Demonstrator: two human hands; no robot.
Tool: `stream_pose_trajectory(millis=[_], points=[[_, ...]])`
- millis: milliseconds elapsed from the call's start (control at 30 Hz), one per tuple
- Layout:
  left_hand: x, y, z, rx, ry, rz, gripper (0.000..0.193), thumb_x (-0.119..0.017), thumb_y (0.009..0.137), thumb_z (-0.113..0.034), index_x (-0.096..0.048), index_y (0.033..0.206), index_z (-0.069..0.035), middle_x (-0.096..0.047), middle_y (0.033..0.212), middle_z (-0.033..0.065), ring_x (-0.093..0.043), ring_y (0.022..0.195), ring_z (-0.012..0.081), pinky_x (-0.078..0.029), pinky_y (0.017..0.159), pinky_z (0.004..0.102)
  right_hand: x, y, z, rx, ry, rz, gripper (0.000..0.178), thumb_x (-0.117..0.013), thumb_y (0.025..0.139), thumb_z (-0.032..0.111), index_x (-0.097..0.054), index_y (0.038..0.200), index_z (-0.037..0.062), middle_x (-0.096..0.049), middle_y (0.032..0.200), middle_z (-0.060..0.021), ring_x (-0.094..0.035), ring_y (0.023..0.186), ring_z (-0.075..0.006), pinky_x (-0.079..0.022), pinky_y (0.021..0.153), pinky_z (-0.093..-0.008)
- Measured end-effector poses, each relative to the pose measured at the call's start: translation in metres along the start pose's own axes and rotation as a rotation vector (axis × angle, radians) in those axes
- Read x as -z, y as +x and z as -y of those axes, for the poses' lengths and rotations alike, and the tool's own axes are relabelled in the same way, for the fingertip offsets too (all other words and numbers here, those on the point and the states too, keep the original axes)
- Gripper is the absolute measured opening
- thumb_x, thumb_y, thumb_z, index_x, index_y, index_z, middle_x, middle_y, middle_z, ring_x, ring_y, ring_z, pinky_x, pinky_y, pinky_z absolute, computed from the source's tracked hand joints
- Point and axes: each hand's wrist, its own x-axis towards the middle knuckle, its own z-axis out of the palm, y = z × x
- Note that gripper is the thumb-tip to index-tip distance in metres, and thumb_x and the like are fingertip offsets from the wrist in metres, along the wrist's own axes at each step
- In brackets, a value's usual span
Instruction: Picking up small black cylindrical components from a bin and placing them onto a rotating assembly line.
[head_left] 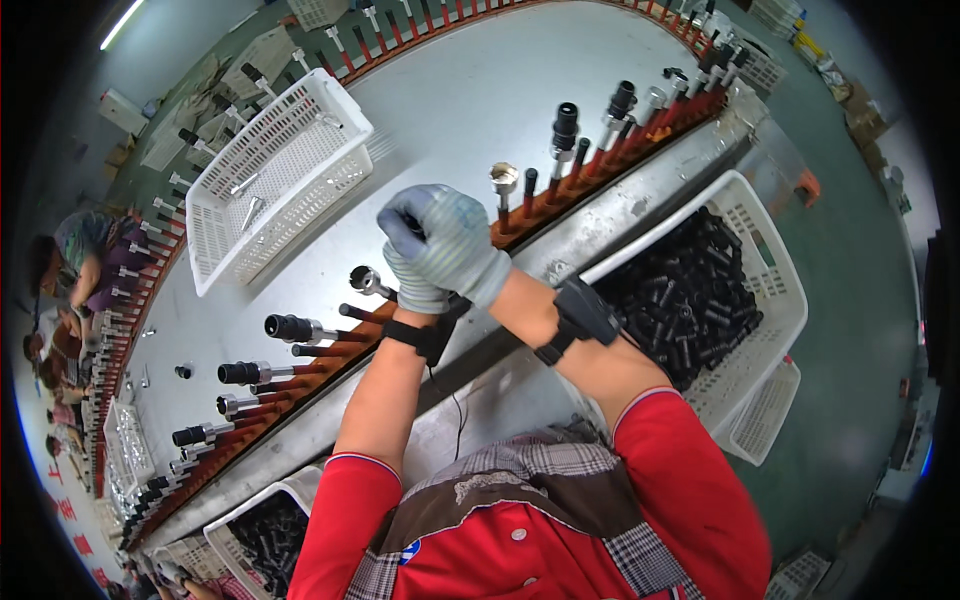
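Observation:
My two hands, in grey striped gloves, are pressed together above the line of upright pegs. My right hand (pixel 462 240) is closed and crosses over my left hand (pixel 415 283), hiding most of its fingers. A small dark bit shows among the fingers, too covered to name. Left of my hands, a silver cup-shaped metal fitting (pixel 368 281) sits on a peg beside a bare black-tipped peg (pixel 362 314). To their right stands another silver fitting (pixel 504 180) on a red peg. Farther along, a silver fitting carries a black ribbed sleeve (pixel 566 128).
A white basket (pixel 350 165) with a few silver parts lies on the metal table (pixel 450 100). By my right arm, a white crate (pixel 790 290) holds many black sleeves (pixel 690 300); another crate (pixel 300 485) stands lower left. Co-workers (pixel 85 270) sit along the far left side.

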Motion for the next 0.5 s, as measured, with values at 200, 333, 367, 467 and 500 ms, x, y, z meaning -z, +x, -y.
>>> stream_pose_trajectory(millis=[200,333,367,467,500], points=[[0.023,-0.002,-0.003,-0.057,0.051,-0.058,0.011,-0.051,0.097,-0.010,-0.059,0.104,-0.006,-0.063,0.098,0.0051,-0.060,0.083,0.0149,-0.050,0.071,0.0274,0.023,0.007,-0.005,-0.076,-0.010,0.363,0.035,-0.063,0.082,0.034,-0.063,0.102,0.0054,-0.064,0.091,-0.0156,-0.061,0.090,-0.0345,-0.048,0.080,-0.0435],[0.012,-0.011,0.006,-0.302,0.751,-0.029,0.012,-0.064,0.093,-0.014,-0.063,0.100,-0.005,-0.066,0.086,0.0065,-0.062,0.075,0.0147,-0.051,0.070,0.0283,0.145,-0.015,-0.002,0.140,-0.046,0.317,0.053,-0.068,0.081,0.031,-0.052,0.122,0.0011,-0.059,0.119,-0.0198,-0.057,0.110,-0.0354,-0.045,0.097,-0.0416],[0.004,-0.010,0.010,-0.322,0.744,-0.045,0.010,-0.067,0.091,-0.011,-0.062,0.098,-0.005,-0.063,0.083,0.0041,-0.060,0.071,0.0130,-0.051,0.067,0.0273,0.183,-0.019,-0.026,0.080,0.010,0.313,0.039,-0.065,0.087,0.023,-0.057,0.118,0.0007,-0.063,0.112,-0.0183,-0.064,0.100,-0.0308,-0.051,0.089,-0.0388],[-0.010,-0.014,0.013,-0.363,0.766,-0.129,0.012,-0.070,0.088,-0.009,-0.061,0.096,-0.005,-0.062,0.078,0.0021,-0.060,0.069,0.0123,-0.052,0.065,0.0275,0.313,-0.042,-0.119,-0.419,-0.322,0.049,0.024,-0.057,0.094,0.019,-0.065,0.106,0.0003,-0.070,0.097,-0.0158,-0.066,0.086,-0.0210,-0.052,0.079,-0.0304],[-0.011,-0.018,0.008,-0.388,0.804,-0.159,0.011,-0.068,0.090,-0.012,-0.062,0.096,-0.005,-0.063,0.079,0.0030,-0.060,0.069,0.0126,-0.050,0.063,0.0269,0.349,-0.045,-0.138,-0.608,-0.474,0.090,0.028,-0.055,0.093,0.023,-0.066,0.104,0.0005,-0.069,0.097,-0.0198,-0.067,0.087,-0.0300,-0.051,0.081,-0.0343]])
